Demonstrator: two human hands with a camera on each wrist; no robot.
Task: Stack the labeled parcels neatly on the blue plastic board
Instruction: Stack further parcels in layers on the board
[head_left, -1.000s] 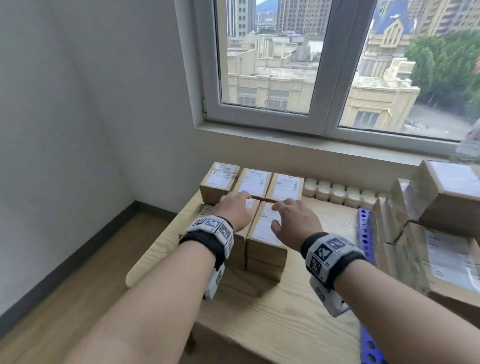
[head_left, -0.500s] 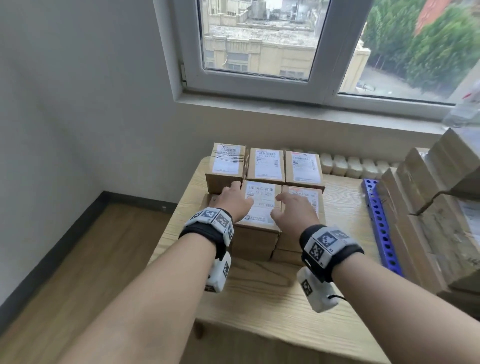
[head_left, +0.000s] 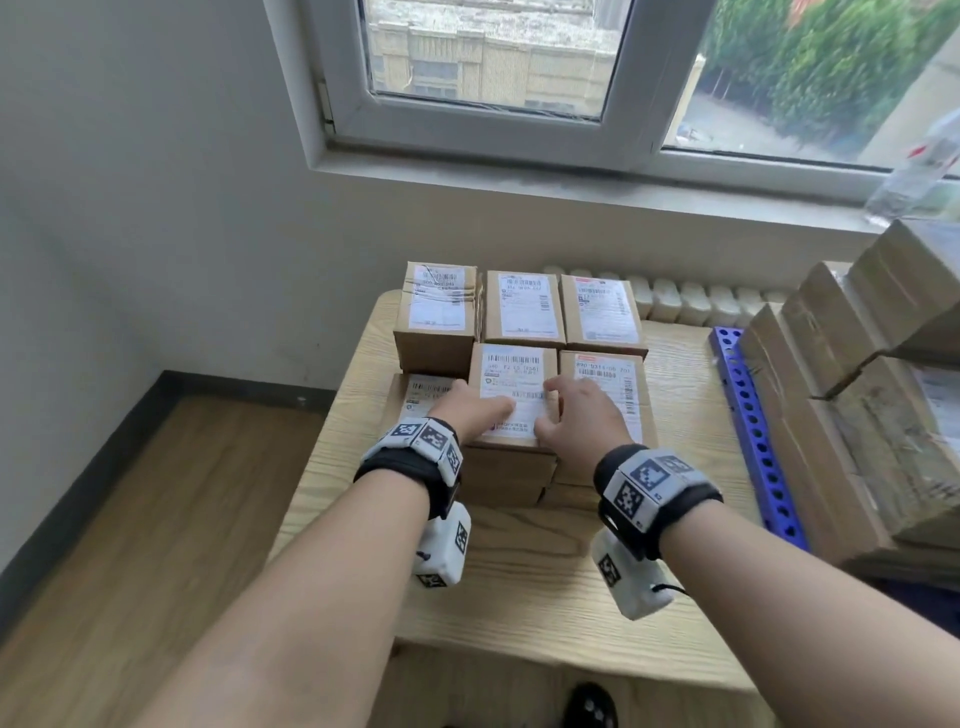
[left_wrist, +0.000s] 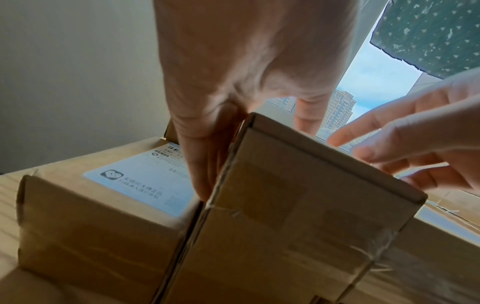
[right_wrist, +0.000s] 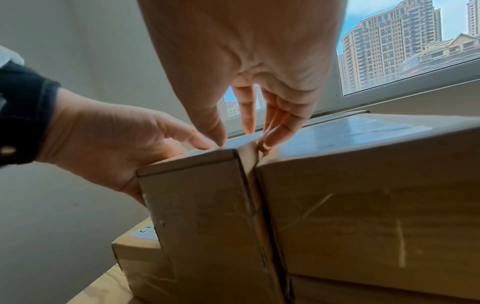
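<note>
**Head view: two hands at the middle parcel of a stacked group on a wooden table**

Head view. Brown cardboard parcels, each with a white printed label on top, stand in two rows on a pale wooden table (head_left: 519, 597) under a window (head_left: 493, 62). The middle front parcel (head_left: 511, 384) tops its pile; its label bears barcodes and small print, most of it too fine to read. The parcel to its right (head_left: 618, 384) shows a code beginning "890 9314". The lower parcel on the left (head_left: 421, 389) carries a label with a square logo, seen more clearly in the left wrist view.

The left hand (head_left: 470, 408) lies against the middle parcel's left side, fingers straight and pressed into the gap beside it, thumb on top. The right hand (head_left: 584, 410) rests over its right edge, fingers relaxed, tips touching the top and the seam; neither hand grips it. A blue perforated board (head_left: 748, 415) lies at the right under a separate pile of larger boxes (head_left: 857, 415), well apart from the parcels in hand.
</note>
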